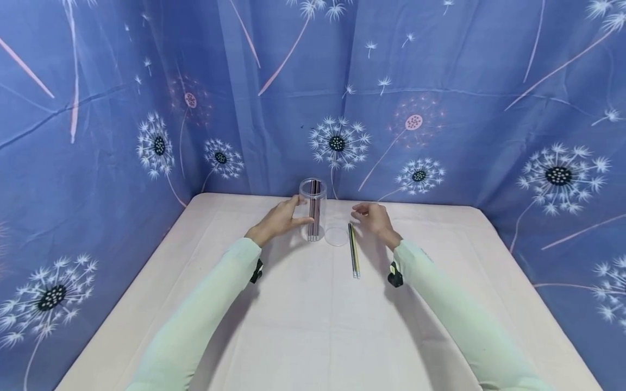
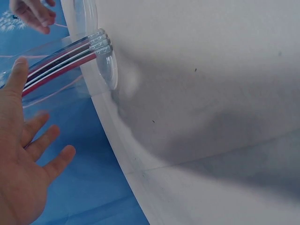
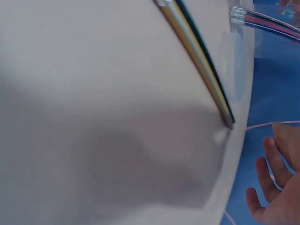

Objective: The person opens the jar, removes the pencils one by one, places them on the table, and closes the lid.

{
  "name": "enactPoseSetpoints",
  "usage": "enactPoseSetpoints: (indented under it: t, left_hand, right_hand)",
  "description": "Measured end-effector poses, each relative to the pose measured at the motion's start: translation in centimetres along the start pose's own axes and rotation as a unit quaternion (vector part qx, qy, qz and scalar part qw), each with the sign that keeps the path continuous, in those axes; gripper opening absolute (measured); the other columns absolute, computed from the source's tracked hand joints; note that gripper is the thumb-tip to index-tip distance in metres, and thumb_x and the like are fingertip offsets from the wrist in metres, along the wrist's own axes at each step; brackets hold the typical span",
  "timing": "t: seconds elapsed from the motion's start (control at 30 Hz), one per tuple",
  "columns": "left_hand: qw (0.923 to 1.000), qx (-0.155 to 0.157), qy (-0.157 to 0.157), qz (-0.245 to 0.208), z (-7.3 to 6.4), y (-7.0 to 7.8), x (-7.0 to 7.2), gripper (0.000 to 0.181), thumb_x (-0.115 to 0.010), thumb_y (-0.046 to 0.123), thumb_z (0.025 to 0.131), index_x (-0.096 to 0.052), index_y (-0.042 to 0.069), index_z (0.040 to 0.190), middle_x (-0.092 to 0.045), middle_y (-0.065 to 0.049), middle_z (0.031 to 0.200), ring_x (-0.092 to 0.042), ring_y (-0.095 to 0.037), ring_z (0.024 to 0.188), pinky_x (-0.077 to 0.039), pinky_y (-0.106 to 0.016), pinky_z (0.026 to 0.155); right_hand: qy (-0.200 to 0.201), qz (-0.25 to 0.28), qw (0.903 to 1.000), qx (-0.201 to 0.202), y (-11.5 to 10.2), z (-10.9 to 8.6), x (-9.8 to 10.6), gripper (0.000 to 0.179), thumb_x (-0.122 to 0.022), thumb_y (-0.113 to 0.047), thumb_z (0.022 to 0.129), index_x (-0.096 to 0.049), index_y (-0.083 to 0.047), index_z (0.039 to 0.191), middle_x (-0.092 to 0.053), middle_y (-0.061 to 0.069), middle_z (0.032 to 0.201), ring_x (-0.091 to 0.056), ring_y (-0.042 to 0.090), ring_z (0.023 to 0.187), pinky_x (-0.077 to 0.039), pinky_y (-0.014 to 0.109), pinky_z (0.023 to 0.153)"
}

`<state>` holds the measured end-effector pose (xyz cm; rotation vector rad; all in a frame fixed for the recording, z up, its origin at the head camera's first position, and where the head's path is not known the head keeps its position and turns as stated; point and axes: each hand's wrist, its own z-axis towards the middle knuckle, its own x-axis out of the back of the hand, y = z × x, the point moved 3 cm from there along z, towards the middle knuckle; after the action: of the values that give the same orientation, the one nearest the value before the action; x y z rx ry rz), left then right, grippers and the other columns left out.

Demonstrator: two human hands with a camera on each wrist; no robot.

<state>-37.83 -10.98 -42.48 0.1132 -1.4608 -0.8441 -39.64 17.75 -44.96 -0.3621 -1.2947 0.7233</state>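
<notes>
A clear cylindrical jar [image 1: 320,231] stands upright near the table's back edge, with several dark and red striped pencils [image 1: 314,214] inside. My left hand [image 1: 280,220] is at the jar's left side, thumb across its front. In the left wrist view its other fingers [image 2: 44,143] are spread and not wrapped round the jar. A clear round lid [image 1: 337,237] lies flat just right of the jar. Beside it, two pencils [image 1: 354,252], one yellowish and one dark, lie side by side. My right hand [image 1: 375,218] hovers beyond their far ends, fingers loosely bent, holding nothing.
A pale cloth covers the table [image 1: 303,326]. Blue curtains [image 1: 274,136] with dandelion prints hang behind it and along both sides. A small black device [image 1: 395,276] is strapped under the right wrist, another [image 1: 256,271] under the left.
</notes>
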Motion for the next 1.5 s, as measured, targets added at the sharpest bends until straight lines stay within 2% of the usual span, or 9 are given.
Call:
enactPoseSetpoints:
  t: [0.4,0.6,0.83,1.17,1.5]
  left_hand:
    - [1.0000,0.004,0.000,-0.002,-0.1,-0.2,0.4,0.078,-0.074,0.051,0.094,-0.042,0.005,0.150,-0.053,-0.020,0.152,-0.052,-0.040,0.139,-0.042,-0.053,0.118]
    - [1.0000,-0.006,0.003,0.000,0.0,-0.3,0.4,0.078,-0.074,0.051,0.094,-0.043,0.005,0.148,-0.053,-0.019,0.152,-0.052,-0.039,0.139,-0.042,-0.052,0.118]
    - [0.9999,-0.008,0.001,0.008,-0.1,-0.5,0.2,0.078,-0.074,0.052,0.093,-0.044,0.006,0.148,-0.054,-0.017,0.152,-0.052,-0.037,0.139,-0.042,-0.050,0.118]
    - [0.9999,-0.010,0.001,0.005,0.0,-0.4,0.2,0.077,-0.073,0.052,0.095,-0.044,0.005,0.149,-0.054,-0.016,0.152,-0.052,-0.037,0.140,-0.041,-0.050,0.119]
    - [0.9998,-0.016,0.006,0.008,0.2,-0.2,0.1,0.077,-0.073,0.050,0.095,-0.044,0.004,0.150,-0.055,-0.017,0.151,-0.052,-0.037,0.139,-0.042,-0.049,0.119]
  right_hand:
    - [0.011,-0.017,0.9990,0.039,-3.5,1.9,2.2,0.026,-0.073,-0.019,0.099,-0.077,-0.002,0.117,-0.078,0.014,0.108,-0.075,0.033,0.100,-0.061,0.047,0.084]
    - [0.016,-0.020,0.9988,0.042,-6.0,2.8,3.1,0.023,-0.074,-0.021,0.099,-0.079,-0.005,0.116,-0.079,0.012,0.107,-0.076,0.029,0.095,-0.061,0.046,0.082]
    - [0.009,-0.018,0.9976,0.067,-9.2,3.3,3.8,0.025,-0.072,-0.023,0.100,-0.077,-0.006,0.119,-0.078,0.012,0.112,-0.074,0.029,0.100,-0.060,0.045,0.085]
    - [0.015,-0.010,0.9951,0.097,-12.9,4.3,4.2,0.023,-0.074,-0.021,0.099,-0.078,-0.006,0.116,-0.079,0.011,0.107,-0.074,0.026,0.100,-0.059,0.042,0.093]
    - [-0.024,-0.026,0.9945,0.099,-15.4,4.2,3.0,0.027,-0.078,-0.021,0.096,-0.078,-0.006,0.118,-0.079,0.010,0.105,-0.074,0.024,0.096,-0.060,0.037,0.083]
